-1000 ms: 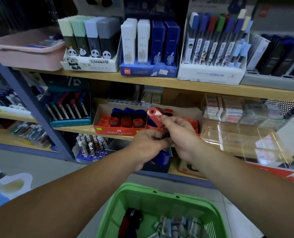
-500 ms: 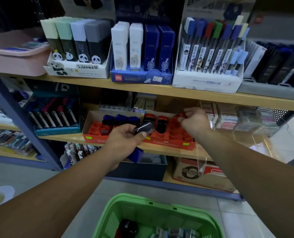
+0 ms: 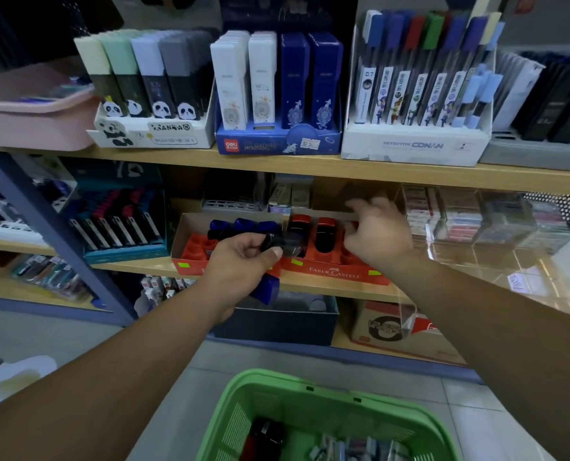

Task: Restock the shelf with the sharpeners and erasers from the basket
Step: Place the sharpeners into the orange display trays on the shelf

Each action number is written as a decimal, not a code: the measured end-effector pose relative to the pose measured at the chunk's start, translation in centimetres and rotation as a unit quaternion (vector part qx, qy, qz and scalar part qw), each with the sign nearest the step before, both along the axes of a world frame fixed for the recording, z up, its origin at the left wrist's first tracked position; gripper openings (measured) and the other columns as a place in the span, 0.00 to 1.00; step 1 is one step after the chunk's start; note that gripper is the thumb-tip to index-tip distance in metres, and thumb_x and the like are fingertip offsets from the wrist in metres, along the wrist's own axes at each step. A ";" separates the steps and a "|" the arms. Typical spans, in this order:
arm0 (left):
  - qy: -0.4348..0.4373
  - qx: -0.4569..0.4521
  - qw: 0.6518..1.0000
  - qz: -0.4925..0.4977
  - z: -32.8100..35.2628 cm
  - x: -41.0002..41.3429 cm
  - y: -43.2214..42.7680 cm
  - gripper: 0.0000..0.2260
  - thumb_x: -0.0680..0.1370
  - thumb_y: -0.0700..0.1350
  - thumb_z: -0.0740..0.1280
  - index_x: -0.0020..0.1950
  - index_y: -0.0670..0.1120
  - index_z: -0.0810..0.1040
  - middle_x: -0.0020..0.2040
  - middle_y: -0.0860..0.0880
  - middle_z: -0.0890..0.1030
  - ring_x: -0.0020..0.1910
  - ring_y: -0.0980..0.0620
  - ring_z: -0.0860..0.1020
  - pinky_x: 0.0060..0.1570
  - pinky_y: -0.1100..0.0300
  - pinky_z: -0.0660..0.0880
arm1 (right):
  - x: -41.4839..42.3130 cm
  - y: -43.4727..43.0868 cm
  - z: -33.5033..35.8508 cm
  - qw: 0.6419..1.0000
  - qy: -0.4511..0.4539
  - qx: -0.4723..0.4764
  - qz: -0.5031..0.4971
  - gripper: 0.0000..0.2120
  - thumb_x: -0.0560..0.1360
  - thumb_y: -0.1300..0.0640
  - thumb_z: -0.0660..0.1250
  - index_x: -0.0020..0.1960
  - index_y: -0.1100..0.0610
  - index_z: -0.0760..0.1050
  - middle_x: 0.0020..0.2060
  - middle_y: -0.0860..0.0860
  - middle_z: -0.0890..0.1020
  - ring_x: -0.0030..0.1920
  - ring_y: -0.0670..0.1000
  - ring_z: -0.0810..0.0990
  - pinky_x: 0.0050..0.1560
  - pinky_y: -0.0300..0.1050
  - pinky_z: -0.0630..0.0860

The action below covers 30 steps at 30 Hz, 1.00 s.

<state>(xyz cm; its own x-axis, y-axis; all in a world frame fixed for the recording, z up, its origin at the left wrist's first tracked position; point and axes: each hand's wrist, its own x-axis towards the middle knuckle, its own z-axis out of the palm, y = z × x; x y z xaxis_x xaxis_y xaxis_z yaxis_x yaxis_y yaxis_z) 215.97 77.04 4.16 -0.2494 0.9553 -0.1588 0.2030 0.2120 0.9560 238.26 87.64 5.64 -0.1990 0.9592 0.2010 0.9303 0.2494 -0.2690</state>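
My left hand grips several sharpeners: a dark one sticks out above the thumb and a blue one shows below the palm. My right hand hovers over the right side of the orange Faber-Castell display tray on the middle shelf, fingers loosely spread and holding nothing. The tray carries blue sharpeners on its left and red and black ones in its middle. The green basket sits at the bottom, with a red and black sharpener and several erasers inside.
A clear acrylic case of erasers stands to the right of the tray. The upper shelf holds pencil lead boxes and a pink tub. A teal box of cutters sits left of the tray, behind a blue shelf post.
My right hand carried a red sharpener from my left hand to the tray's right side, let it go, and now opens above it. My left hand stays in front of the tray.
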 end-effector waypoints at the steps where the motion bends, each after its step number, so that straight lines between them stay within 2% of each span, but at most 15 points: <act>1: 0.000 -0.004 1.000 -0.001 -0.1 -0.3 0.0 0.19 0.79 0.48 0.73 0.70 0.48 0.78 0.59 0.49 0.85 0.56 0.57 0.82 0.45 0.69 0.75 | -0.6 -0.3 0.5 0.999 0.027 0.022 0.027 0.21 0.79 0.51 0.68 0.72 0.47 0.75 0.63 0.54 0.77 0.64 0.57 0.76 0.61 0.52 0.77; 3: -0.005 -0.012 1.000 -0.001 -0.1 -0.8 0.0 0.20 0.79 0.49 0.74 0.69 0.48 0.79 0.59 0.48 0.85 0.58 0.53 0.82 0.48 0.65 0.74 | -2.4 -1.0 1.7 0.983 0.150 -0.034 0.099 0.21 0.77 0.59 0.70 0.69 0.48 0.77 0.59 0.51 0.78 0.55 0.51 0.79 0.53 0.46 0.80; 5: -0.011 -0.016 1.000 -0.002 0.1 -1.2 -0.2 0.18 0.79 0.49 0.74 0.68 0.49 0.80 0.56 0.49 0.86 0.55 0.54 0.83 0.48 0.64 0.75 | -4.5 -2.1 2.4 0.934 0.254 -0.175 0.180 0.26 0.77 0.65 0.72 0.72 0.51 0.75 0.57 0.48 0.80 0.48 0.45 0.82 0.46 0.35 0.80; 7: -0.020 -0.010 1.000 -0.010 0.6 -1.6 -0.5 0.14 0.79 0.47 0.73 0.65 0.49 0.82 0.53 0.51 0.87 0.53 0.55 0.84 0.48 0.65 0.76 | -6.3 -2.9 2.5 0.909 0.248 -0.233 0.242 0.27 0.76 0.65 0.75 0.72 0.51 0.75 0.55 0.45 0.81 0.52 0.41 0.81 0.49 0.30 0.78; 8: -0.021 -0.009 1.000 -0.015 0.8 -1.8 -0.6 0.12 0.80 0.46 0.73 0.64 0.50 0.82 0.51 0.51 0.87 0.52 0.56 0.84 0.47 0.65 0.76 | -7.0 -3.2 2.2 0.908 0.237 -0.234 0.256 0.25 0.76 0.64 0.75 0.71 0.51 0.77 0.55 0.44 0.81 0.54 0.41 0.80 0.52 0.31 0.76; 10: -0.035 -0.023 0.999 -0.009 1.3 -2.6 -1.0 0.09 0.81 0.46 0.72 0.61 0.51 0.83 0.51 0.51 0.87 0.51 0.55 0.85 0.49 0.61 0.79 | -8.1 -3.4 1.6 0.908 0.248 -0.231 0.248 0.22 0.76 0.63 0.76 0.67 0.50 0.79 0.53 0.44 0.81 0.54 0.43 0.80 0.57 0.39 0.77; 13: -0.102 -0.090 0.989 0.064 1.9 -4.9 -1.6 0.09 0.81 0.49 0.71 0.60 0.50 0.81 0.55 0.44 0.86 0.56 0.45 0.84 0.48 0.50 0.82 | -9.4 -3.1 1.1 0.916 0.293 -0.211 0.174 0.22 0.78 0.61 0.74 0.70 0.47 0.76 0.56 0.46 0.79 0.58 0.48 0.80 0.65 0.50 0.78; 16: -0.226 -0.134 0.959 0.105 2.1 -8.0 -2.7 0.15 0.78 0.49 0.73 0.63 0.45 0.78 0.57 0.42 0.85 0.54 0.45 0.82 0.44 0.54 0.78 | -10.8 -2.8 1.0 0.886 0.376 -0.222 0.154 0.23 0.80 0.64 0.70 0.70 0.45 0.74 0.56 0.46 0.79 0.60 0.53 0.81 0.65 0.52 0.80; 19: -0.267 -0.121 0.950 0.104 2.0 -10.6 -3.3 0.16 0.78 0.40 0.72 0.66 0.40 0.78 0.58 0.39 0.84 0.51 0.49 0.81 0.46 0.58 0.78 | -12.9 -3.0 1.1 0.883 0.388 -0.206 0.165 0.18 0.78 0.62 0.75 0.64 0.49 0.76 0.51 0.49 0.83 0.54 0.49 0.84 0.58 0.44 0.79; 22: -0.256 -0.095 0.958 0.091 1.3 -12.0 -3.0 0.15 0.80 0.31 0.67 0.65 0.39 0.79 0.60 0.39 0.84 0.59 0.47 0.82 0.58 0.57 0.80 | -15.9 -2.7 1.5 0.876 0.410 -0.188 0.170 0.18 0.76 0.61 0.77 0.62 0.52 0.77 0.48 0.53 0.85 0.51 0.50 0.85 0.55 0.43 0.81; 23: -0.249 -0.085 0.960 0.092 1.2 -12.3 -3.0 0.15 0.79 0.30 0.67 0.65 0.40 0.79 0.60 0.40 0.84 0.60 0.46 0.82 0.60 0.56 0.80 | -17.0 -2.3 1.5 0.879 0.406 -0.180 0.172 0.18 0.76 0.61 0.77 0.62 0.52 0.77 0.48 0.53 0.85 0.51 0.51 0.85 0.56 0.45 0.81; 26: -0.204 -0.074 0.971 0.099 0.6 -13.4 -3.3 0.14 0.79 0.31 0.70 0.63 0.42 0.80 0.59 0.41 0.85 0.59 0.47 0.83 0.58 0.56 0.81 | -20.1 -0.8 1.6 0.890 0.378 -0.181 0.178 0.18 0.73 0.60 0.79 0.58 0.50 0.77 0.47 0.49 0.82 0.52 0.51 0.83 0.55 0.45 0.80; 28: -0.155 -0.077 0.977 0.121 0.2 -14.3 -3.4 0.12 0.78 0.34 0.73 0.58 0.46 0.82 0.56 0.44 0.86 0.58 0.47 0.83 0.59 0.51 0.81 | -21.8 0.1 1.2 0.909 0.341 -0.161 0.178 0.17 0.70 0.57 0.82 0.51 0.45 0.78 0.45 0.47 0.80 0.50 0.52 0.82 0.54 0.48 0.80; 30: -0.120 -0.067 0.977 0.161 0.0 -15.2 -3.5 0.09 0.76 0.35 0.75 0.52 0.48 0.83 0.51 0.45 0.87 0.55 0.45 0.84 0.58 0.47 0.81 | -22.9 0.9 0.4 0.928 0.293 -0.143 0.179 0.17 0.68 0.53 0.83 0.48 0.42 0.78 0.44 0.45 0.79 0.47 0.50 0.81 0.52 0.49 0.80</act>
<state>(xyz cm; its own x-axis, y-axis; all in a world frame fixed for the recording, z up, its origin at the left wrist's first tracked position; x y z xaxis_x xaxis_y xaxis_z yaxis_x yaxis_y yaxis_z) 200.77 73.53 4.13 -0.4740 0.7999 -0.3680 -0.1209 0.3548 0.9271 215.41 88.54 6.07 -0.4527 0.8831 0.1229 0.4742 0.3552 -0.8056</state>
